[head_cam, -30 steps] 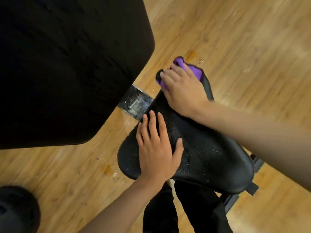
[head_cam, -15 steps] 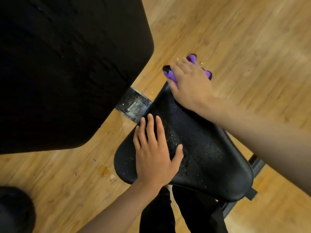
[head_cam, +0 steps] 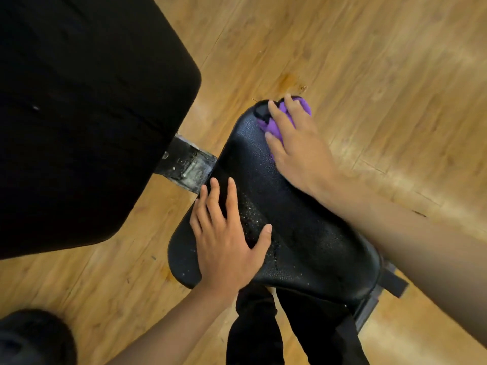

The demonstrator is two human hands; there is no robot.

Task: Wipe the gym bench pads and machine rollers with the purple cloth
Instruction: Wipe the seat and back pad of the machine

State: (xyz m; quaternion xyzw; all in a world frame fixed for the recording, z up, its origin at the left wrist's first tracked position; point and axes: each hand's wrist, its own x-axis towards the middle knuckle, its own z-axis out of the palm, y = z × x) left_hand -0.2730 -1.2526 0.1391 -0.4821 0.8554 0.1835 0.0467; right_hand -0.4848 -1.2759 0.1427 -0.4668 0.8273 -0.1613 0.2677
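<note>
The right grip [head_cam: 295, 146] lay flat, fingers [head_cam: 278, 115] straight, pressing the purple cloth [head_cam: 272, 126] beneath it onto the narrow end of the seat pad [head_cam: 303, 233]. The left grip [head_cam: 226, 241], uncurled and spread, rested flat on the pad's wide end.

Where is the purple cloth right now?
Head view, just right of centre: the cloth is pressed under the right hand at the narrow far end of the seat pad, beyond the left hand.

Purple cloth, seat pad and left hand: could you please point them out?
purple cloth [head_cam: 271, 127], head view, fold between the fingers
seat pad [head_cam: 305, 222], head view, bare middle
left hand [head_cam: 226, 246], head view, back of hand
</note>
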